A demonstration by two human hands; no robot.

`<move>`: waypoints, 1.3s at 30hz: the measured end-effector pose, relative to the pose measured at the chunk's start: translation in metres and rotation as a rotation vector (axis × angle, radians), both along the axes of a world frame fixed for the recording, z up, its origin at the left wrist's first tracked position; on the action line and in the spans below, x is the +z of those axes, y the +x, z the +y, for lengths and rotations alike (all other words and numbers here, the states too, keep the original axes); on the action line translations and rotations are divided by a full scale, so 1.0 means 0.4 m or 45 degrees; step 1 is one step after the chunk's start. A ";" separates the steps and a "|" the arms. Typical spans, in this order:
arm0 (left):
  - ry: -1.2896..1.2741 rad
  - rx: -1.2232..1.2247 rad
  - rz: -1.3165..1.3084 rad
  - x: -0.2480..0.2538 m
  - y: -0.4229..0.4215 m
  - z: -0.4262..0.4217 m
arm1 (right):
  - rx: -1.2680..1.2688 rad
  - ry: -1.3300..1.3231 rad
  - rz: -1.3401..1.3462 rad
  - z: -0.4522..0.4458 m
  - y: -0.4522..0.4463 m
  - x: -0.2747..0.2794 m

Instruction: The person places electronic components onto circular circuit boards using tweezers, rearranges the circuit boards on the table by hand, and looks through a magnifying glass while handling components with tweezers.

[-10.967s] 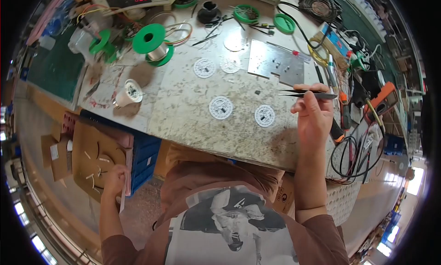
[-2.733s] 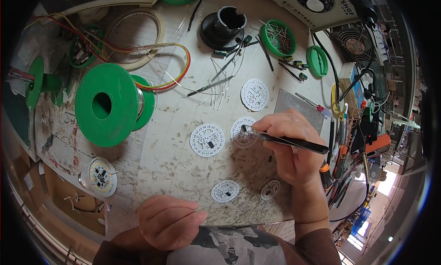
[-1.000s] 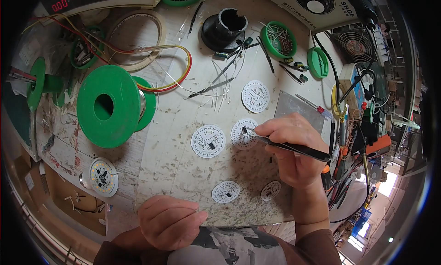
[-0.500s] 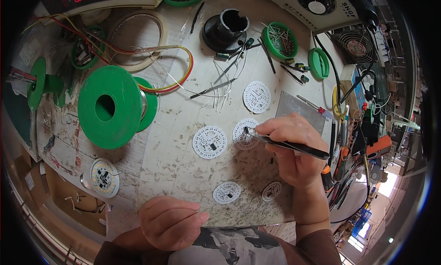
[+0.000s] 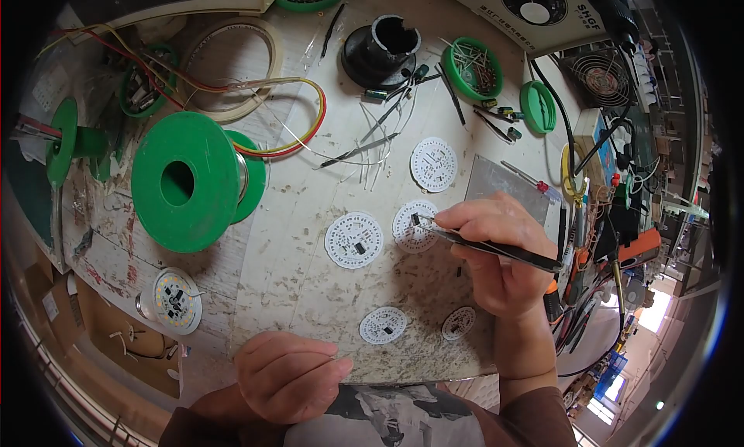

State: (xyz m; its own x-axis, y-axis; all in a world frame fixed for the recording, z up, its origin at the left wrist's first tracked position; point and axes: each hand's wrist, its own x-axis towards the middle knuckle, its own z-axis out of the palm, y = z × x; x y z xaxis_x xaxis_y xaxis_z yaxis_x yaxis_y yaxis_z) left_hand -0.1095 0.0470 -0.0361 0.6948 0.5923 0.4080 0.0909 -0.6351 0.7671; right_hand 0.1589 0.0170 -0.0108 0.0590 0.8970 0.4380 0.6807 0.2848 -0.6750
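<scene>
Black tweezers [image 5: 504, 249] are pinched in my right hand [image 5: 500, 253], their tips at a small black chip [image 5: 416, 219] on a round white circuit board [image 5: 413, 236]. Whether the tips grip the chip is too small to tell. Left of it lies another round board [image 5: 353, 240] with a black chip on it. A further board [image 5: 433, 165] is behind them, and two more, a wider one [image 5: 383, 325] and a smaller one [image 5: 458, 323], lie near the front edge. My left hand [image 5: 291, 376] rests at the front edge, fingers curled together, what they hold hidden.
A large green solder spool [image 5: 186, 182] stands at the left, with a bulb [image 5: 177, 300] in front of it. Behind are a black holder [image 5: 380, 48] and a green dish of leads [image 5: 470, 67]. A metal plate [image 5: 496, 185] and a screwdriver [image 5: 531, 180] lie at the right.
Since the earliest frame the view is closer, my left hand has come to the table edge from the box, and my right hand has brought the tweezers to a board. Lately the hands barely move.
</scene>
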 end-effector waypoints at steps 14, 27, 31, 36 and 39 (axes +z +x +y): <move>-0.008 -0.001 0.012 0.002 -0.001 -0.001 | 0.003 -0.001 -0.027 0.001 0.003 -0.001; -0.014 -0.008 -0.019 0.001 -0.002 -0.001 | -0.022 0.061 0.004 -0.013 0.010 0.016; 0.002 -0.015 0.007 0.005 -0.002 0.000 | -0.099 0.084 0.091 -0.057 0.018 0.056; 0.031 -0.022 0.012 0.000 -0.001 -0.008 | -0.170 0.070 0.076 -0.149 0.037 0.089; 0.038 -0.008 0.020 0.006 0.007 -0.014 | -0.227 0.012 0.193 -0.216 0.034 0.053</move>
